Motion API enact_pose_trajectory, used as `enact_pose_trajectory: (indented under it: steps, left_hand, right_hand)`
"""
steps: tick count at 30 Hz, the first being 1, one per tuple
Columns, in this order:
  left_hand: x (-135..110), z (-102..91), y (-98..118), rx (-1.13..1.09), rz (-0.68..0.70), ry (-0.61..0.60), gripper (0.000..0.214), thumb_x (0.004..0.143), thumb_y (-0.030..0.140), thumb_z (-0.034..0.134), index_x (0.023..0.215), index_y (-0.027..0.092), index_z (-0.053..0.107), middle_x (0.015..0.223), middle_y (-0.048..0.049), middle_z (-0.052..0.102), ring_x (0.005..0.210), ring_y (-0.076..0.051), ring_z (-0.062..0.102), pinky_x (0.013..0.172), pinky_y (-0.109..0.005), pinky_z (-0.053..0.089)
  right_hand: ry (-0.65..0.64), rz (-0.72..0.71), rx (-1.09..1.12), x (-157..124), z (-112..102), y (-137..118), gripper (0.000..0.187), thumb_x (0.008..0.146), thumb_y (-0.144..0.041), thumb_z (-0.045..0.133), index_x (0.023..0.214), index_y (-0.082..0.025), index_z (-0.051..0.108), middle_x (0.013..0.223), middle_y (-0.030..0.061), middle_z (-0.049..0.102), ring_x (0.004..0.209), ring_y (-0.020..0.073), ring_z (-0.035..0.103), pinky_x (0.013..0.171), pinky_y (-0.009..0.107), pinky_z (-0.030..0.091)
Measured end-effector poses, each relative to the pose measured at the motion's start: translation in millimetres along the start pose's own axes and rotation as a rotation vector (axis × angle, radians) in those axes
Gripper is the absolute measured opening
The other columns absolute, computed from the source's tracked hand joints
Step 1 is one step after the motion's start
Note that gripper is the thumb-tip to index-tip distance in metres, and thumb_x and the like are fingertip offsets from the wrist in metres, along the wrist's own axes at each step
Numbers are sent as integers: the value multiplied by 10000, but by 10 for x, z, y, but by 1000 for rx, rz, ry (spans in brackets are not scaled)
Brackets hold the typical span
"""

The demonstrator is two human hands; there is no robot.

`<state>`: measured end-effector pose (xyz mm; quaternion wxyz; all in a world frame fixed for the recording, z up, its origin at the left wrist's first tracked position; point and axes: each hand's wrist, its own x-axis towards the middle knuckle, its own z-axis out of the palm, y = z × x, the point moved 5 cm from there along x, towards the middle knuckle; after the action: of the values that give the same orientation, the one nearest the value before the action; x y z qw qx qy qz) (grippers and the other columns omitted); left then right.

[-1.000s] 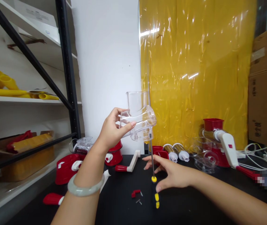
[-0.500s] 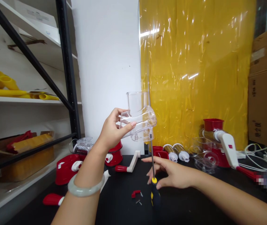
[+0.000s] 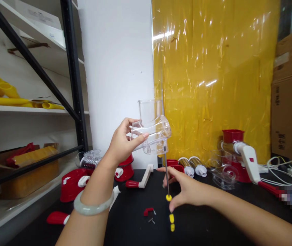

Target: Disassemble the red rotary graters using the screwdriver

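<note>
In my left hand (image 3: 125, 141) is a clear plastic housing (image 3: 149, 128) with an upright square chute, my thumb in front and fingers behind. A screwdriver (image 3: 166, 177) stands almost vertical below it, tip inside a post on the housing's underside. Its dark handle with yellow marks hangs above the black table. Beside the handle's top is my right hand (image 3: 186, 188), fingers spread behind the shaft. My right thumb lies against the handle; the fingertips do not close around it. A small red part (image 3: 148, 211) and several small screws (image 3: 152, 221) lie on the table.
Left are red bases (image 3: 70, 186) and a white crank with red grip (image 3: 143, 181). Grater drums (image 3: 197, 166) lie behind my right hand. An assembled red-and-clear grater (image 3: 238, 150) and white cables (image 3: 281, 171) are at right. A shelf rack (image 3: 71, 61) borders the left.
The screwdriver's handle has turned, showing different yellow marks. My right fingers have spread farther from the thumb. My left hand and the clear housing have stayed put.
</note>
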<state>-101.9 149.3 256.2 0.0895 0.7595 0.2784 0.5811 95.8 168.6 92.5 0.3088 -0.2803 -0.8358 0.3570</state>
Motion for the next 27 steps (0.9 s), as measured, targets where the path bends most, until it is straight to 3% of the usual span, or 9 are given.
enact_pose_trajectory:
  steps: [4, 7, 10, 13, 16, 19, 22, 25, 27]
  left_hand:
    - [2, 7, 1, -7, -1, 1, 484, 705, 493, 744, 1021, 194, 532, 1031, -69, 636, 915, -212, 620, 742, -314, 488]
    - [4, 5, 6, 8, 1, 7, 489, 704, 497, 744, 1023, 192, 534, 1023, -69, 638, 912, -213, 616, 744, -317, 486]
    - [8, 5, 19, 8, -1, 6, 485, 705, 493, 742, 1021, 189, 534, 1024, -71, 637, 912, -213, 616, 735, -312, 484]
    - [10, 9, 29, -4, -3, 0, 489, 706, 491, 740, 1031, 188, 535, 1026, -72, 637, 914, -213, 618, 727, -310, 485]
    - [6, 7, 23, -7, -7, -2, 495, 706, 493, 741, 1039, 188, 538, 1028, -73, 637, 917, -213, 619, 725, -310, 485]
    - [1, 3, 13, -6, 1, -4, 491, 708, 494, 743, 1035, 192, 536, 1031, -70, 636, 920, -212, 620, 726, -309, 484]
    - [1, -1, 6, -5, 4, -3, 489, 708, 495, 745, 1030, 194, 533, 1033, -68, 634, 924, -211, 617, 732, -311, 484]
    - [4, 3, 0, -3, -3, -4, 490, 711, 496, 745, 1031, 194, 531, 1032, -69, 636, 916, -208, 615, 738, -314, 485]
    - [6, 7, 1, -4, -3, -7, 486, 715, 492, 743, 1035, 194, 530, 1033, -68, 636, 912, -205, 615, 740, -315, 486]
  right_hand:
    - [-137, -68, 38, -28, 9, -75, 1062, 640, -356, 883, 1513, -238, 291, 1445, 140, 476, 1387, 261, 402, 1108, 437, 371]
    - [-206, -66, 117, -32, 59, -86, 902, 760, -372, 800, 1503, -217, 313, 1164, 95, 674, 1224, 236, 574, 1081, 463, 394]
    - [-87, -11, 62, -4, 47, -19, 1008, 637, -388, 881, 1477, -184, 362, 974, 42, 681, 1010, 232, 657, 1006, 453, 460]
    - [-33, -29, -26, -7, 13, -22, 1119, 512, -368, 939, 1468, -204, 381, 1227, 100, 598, 1185, 264, 569, 1057, 440, 424]
    - [-148, -70, 35, -31, 36, -85, 1019, 653, -352, 875, 1501, -246, 320, 1418, 126, 509, 1348, 256, 452, 1107, 442, 370]
    - [-197, -75, 123, -32, 71, -104, 883, 738, -338, 819, 1479, -216, 355, 1181, 96, 677, 1200, 233, 591, 1074, 454, 402]
    - [-108, -27, 102, -7, 61, -51, 883, 668, -351, 867, 1422, -192, 436, 882, 12, 687, 984, 224, 665, 987, 444, 469]
    - [-43, -32, 21, -8, 26, -46, 961, 572, -328, 919, 1405, -206, 456, 1095, 60, 649, 1121, 245, 604, 1027, 435, 440]
    - [-91, -69, 52, -24, 40, -82, 949, 628, -305, 890, 1441, -234, 406, 1341, 106, 555, 1295, 250, 499, 1084, 427, 393]
